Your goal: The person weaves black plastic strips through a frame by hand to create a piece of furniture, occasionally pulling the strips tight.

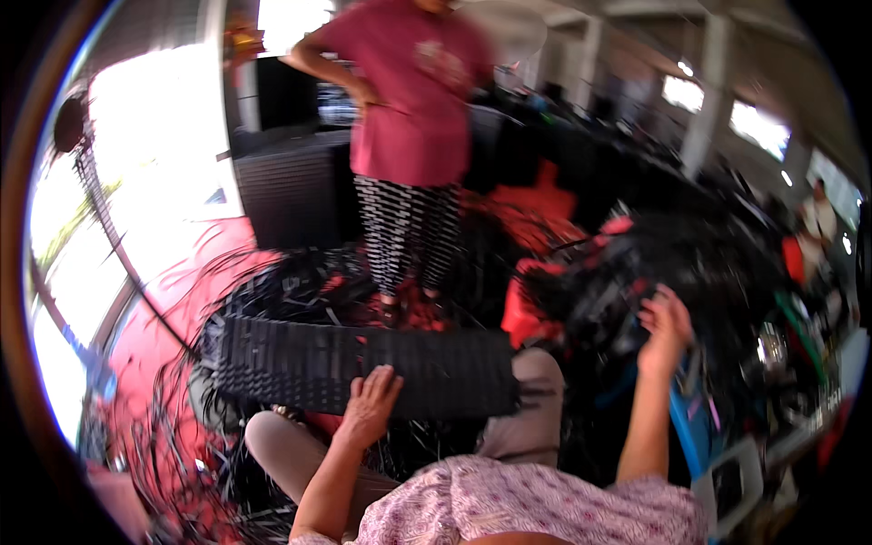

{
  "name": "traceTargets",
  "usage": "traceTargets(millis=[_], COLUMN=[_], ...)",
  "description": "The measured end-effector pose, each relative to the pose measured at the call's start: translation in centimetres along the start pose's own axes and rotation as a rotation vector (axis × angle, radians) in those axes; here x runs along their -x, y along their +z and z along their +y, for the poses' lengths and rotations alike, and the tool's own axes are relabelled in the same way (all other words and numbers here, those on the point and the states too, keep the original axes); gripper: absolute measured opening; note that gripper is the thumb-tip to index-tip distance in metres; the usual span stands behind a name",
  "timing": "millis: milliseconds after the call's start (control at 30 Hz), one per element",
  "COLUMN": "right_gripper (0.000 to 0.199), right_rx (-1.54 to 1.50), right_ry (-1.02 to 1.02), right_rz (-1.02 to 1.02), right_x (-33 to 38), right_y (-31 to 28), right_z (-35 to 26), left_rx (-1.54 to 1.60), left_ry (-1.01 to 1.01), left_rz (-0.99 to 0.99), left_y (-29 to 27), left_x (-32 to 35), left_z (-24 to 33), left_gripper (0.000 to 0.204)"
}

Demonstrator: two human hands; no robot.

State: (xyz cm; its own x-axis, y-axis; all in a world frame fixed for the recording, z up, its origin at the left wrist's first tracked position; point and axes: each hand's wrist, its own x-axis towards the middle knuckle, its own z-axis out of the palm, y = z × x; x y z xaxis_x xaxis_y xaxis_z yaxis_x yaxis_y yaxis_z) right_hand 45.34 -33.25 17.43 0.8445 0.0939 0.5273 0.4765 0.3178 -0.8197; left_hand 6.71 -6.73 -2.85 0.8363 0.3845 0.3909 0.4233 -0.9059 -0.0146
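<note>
Head view: a long black woven strip panel [363,363] lies across the person's knees, the left hand [370,406] pressing flat on its near edge, fingers spread. Beyond it stands a person in a maroon shirt [413,91]. Further right, the right hand [665,329] reaches, fingers loosely apart, into a blurred pile of black strips [636,263].

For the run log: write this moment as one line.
left hand flat on black woven panel across lap | right hand raised toward black strip pile | standing person beyond
</note>
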Motion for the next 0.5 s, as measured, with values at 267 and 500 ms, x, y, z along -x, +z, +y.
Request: traceTargets(millis=[267,500], right_gripper=[0.019,0.014], right_rx=[-0.623,-0.483], right_ry=[0.664,0.904], right_rz=[-0.254,-0.238], right_x=[0.4,3.0], right_y=[-3.7,-1.7], right_z=[8.7,9.5], left_rx=[0.088,-0.007], left_ry=[-0.051,-0.049], left_rz=[-0.028,0.002], left_y=[-0.7,0.7], left_x=[0.3,0.1], left_z=[0.0,-0.1], left_gripper=[0.086,0.087])
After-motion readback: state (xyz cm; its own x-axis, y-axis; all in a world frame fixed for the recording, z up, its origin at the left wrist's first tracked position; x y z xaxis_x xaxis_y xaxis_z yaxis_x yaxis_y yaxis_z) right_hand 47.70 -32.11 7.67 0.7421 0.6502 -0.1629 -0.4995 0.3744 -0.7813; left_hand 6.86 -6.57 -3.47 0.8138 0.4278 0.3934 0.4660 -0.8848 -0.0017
